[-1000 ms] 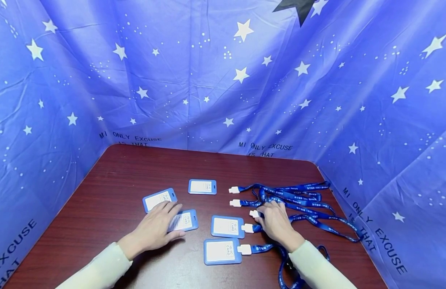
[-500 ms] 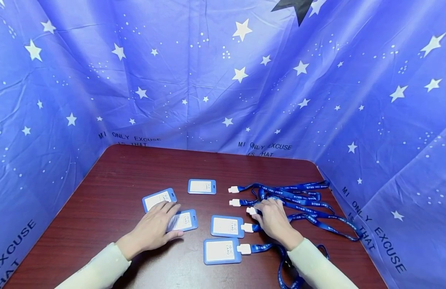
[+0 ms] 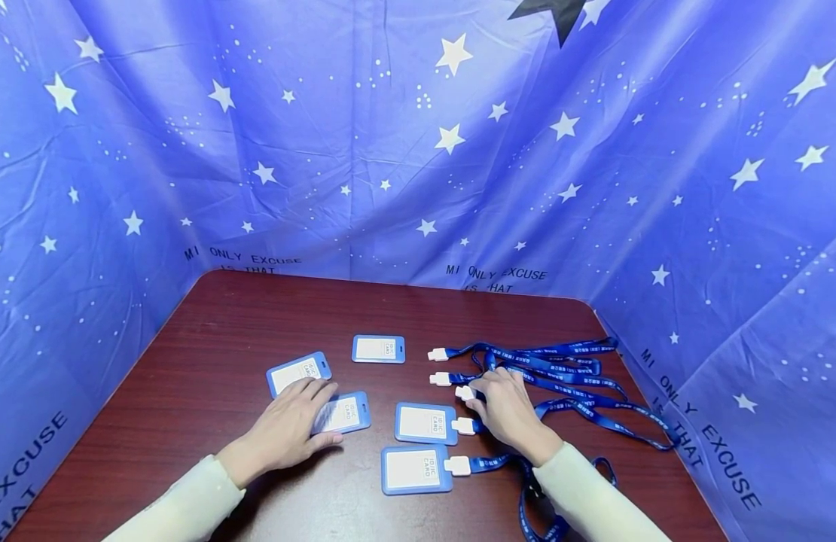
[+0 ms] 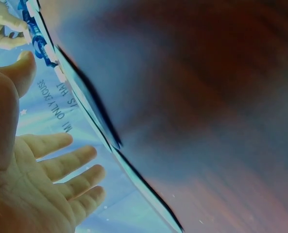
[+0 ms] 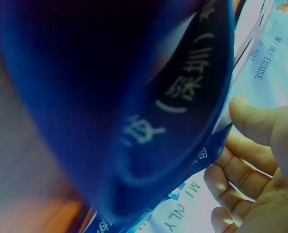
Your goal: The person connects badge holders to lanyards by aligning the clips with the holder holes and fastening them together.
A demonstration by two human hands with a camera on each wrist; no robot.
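Note:
My left hand (image 3: 285, 427) is over two blue-framed card holders, fingers extended; the left wrist view shows them spread with nothing in the palm. One card holder (image 3: 346, 414) lies partly under it, and the other card holder (image 3: 303, 369) just beyond its fingertips. With thumb and index finger, my right hand (image 3: 509, 410) pinches a dark blue lanyard (image 5: 202, 153) near its white clip (image 3: 465, 394), which points left. Two more lanyards with a white clip (image 3: 440, 379) and another clip (image 3: 437, 354) lie beyond that hand.
Nearer the front, a card holder (image 3: 425, 424) and another card holder (image 3: 416, 470) are joined to lanyards. A loose card holder (image 3: 378, 349) lies farther back on the dark red table (image 3: 255, 316). A blue star-printed curtain (image 3: 391, 150) surrounds the table.
My right hand has shifted slightly left, bringing the pinched lanyard's white clip left and a little away from me. The left hand and the card holders have stayed in place.

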